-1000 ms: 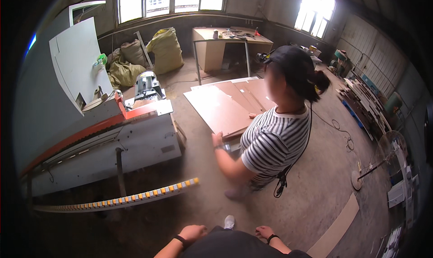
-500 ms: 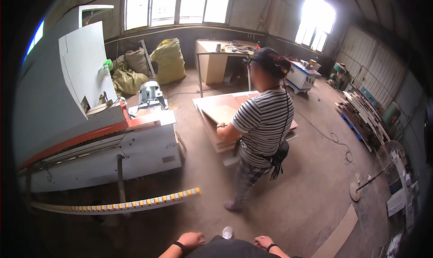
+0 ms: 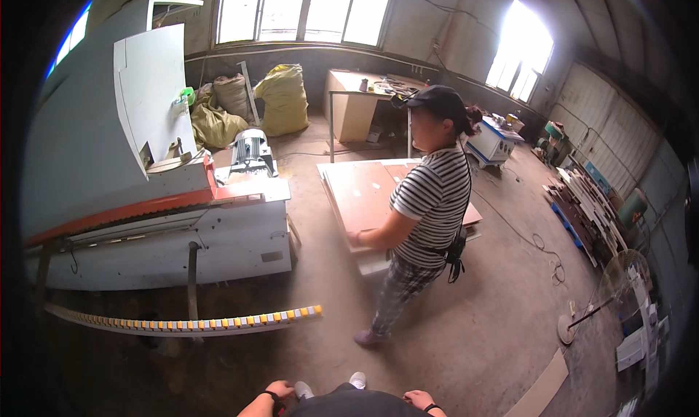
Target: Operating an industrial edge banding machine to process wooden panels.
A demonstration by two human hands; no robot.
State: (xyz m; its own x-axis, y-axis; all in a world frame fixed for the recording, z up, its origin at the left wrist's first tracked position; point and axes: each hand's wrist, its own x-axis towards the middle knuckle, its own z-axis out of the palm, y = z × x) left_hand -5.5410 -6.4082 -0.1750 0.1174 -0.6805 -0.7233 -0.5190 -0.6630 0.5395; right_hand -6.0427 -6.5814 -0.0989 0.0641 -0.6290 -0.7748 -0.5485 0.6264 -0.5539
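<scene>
My left hand (image 3: 282, 390) hangs low beside my left leg, its fingers curled in with nothing seen in them. On the other side of my body, my right hand (image 3: 418, 399) is loosely closed, likewise with nothing visible in it. Both wrists carry a dark band, and neither hand touches anything around it. Ahead, a person in a striped shirt and dark cap (image 3: 437, 191) stands at a low stack of reddish-brown boards (image 3: 364, 191), one arm stretched toward the stack's near edge.
A grey machine (image 3: 160, 253) fills the left, with a roller rail of yellow and white rollers (image 3: 218, 324) jutting out at shin height. A standing fan (image 3: 622, 275) and a cable (image 3: 539, 246) are at right. A long board (image 3: 539, 388) lies on the floor near me.
The person has straightened and turned their head left; the light-coloured board they held raised now lies flat on the stack. My hands have dropped slightly lower, and the view has shifted.
</scene>
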